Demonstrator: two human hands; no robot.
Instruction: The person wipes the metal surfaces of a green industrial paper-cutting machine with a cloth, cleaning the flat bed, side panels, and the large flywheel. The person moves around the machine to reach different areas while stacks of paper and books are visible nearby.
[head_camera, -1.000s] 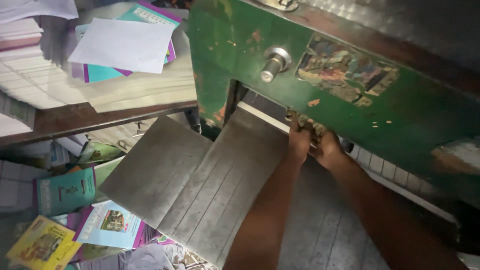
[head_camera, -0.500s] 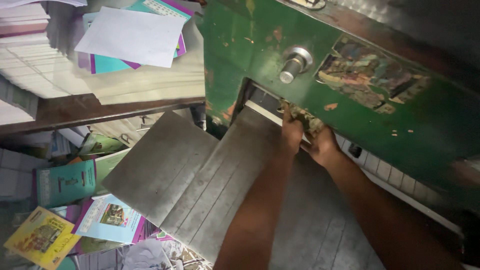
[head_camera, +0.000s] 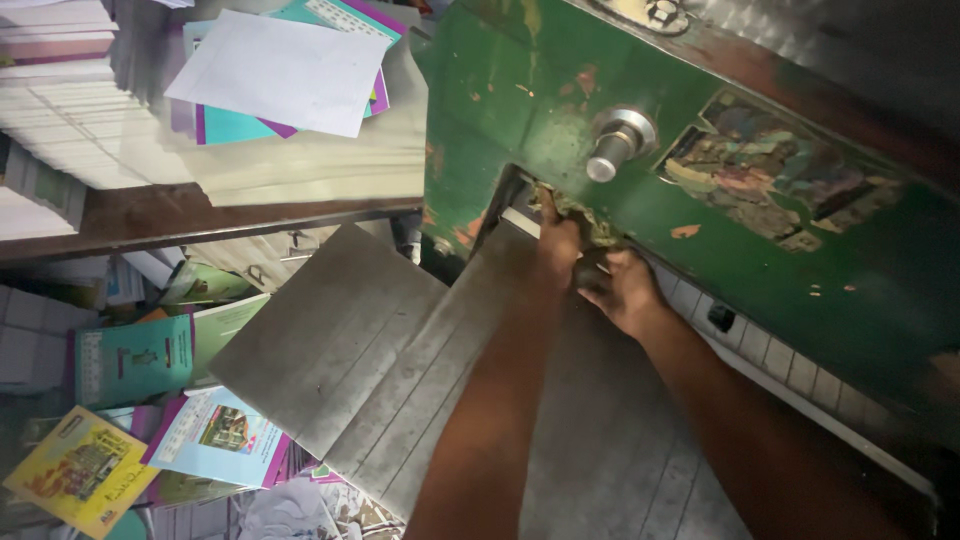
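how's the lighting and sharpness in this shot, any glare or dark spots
Head view: dim overall; paper stacks at upper left wash out pale; the slot under the green machine body, where both hands' fingers reach, is murky; lower right falls into shadow; the metal knob catches a highlight.

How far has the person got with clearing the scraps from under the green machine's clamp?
Done: the grey metal bed shows no scraps on its front part. In hand: the left hand and right hand both reach into the slot under the green machine, at a clump of paper scraps. Left: that clump sits in the slot.
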